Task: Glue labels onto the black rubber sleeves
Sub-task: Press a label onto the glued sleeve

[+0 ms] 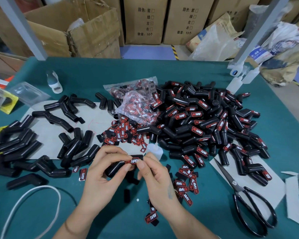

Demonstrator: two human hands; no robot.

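Labelled pile [205, 121] far right, bare sleeves [24, 145] left. Mid-step, likely: pressing label [134, 160] onto sleeve [123, 165], held above table [162, 73] centre. Left hand [104, 171] curled round sleeve; right hand [154, 171] pinching label end. Next: firm press, then onto pile. Sleeve black, bent; label red-white.

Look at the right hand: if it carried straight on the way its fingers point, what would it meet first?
The right hand points up and left, so its fingers already touch the label on the black rubber sleeve. Further on, probably the left hand, though depth is unclear.
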